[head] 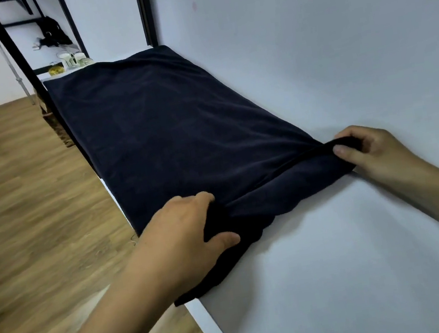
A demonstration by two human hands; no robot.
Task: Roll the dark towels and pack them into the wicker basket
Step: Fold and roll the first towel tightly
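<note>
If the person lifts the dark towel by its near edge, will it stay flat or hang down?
Likely limp: the towel bunches where the left hand and right hand grip it. Its near corner droops over the table edge, so it may slide off.

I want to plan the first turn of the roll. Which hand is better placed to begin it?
Probably the right hand: it pinches the near hem of the dark navy cloth towel, already lifted, on the white table. The left hand grips a bunched corner that hangs over the table's edge.
</note>
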